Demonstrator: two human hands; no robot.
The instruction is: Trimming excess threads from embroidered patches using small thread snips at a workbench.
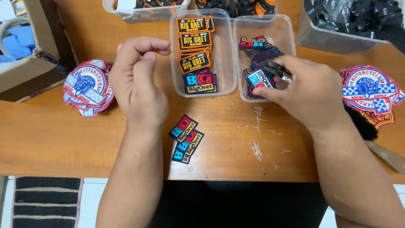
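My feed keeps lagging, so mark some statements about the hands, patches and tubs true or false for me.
1. The right hand reaches into the right clear plastic tub of dark patches. True.
2. The left hand grips a patch. False: it hangs empty above the wooden table.
3. Two small rectangular embroidered patches lie on the table between the forearms. True.
4. The left clear plastic tub holds round patches. False: it holds rectangular ones.
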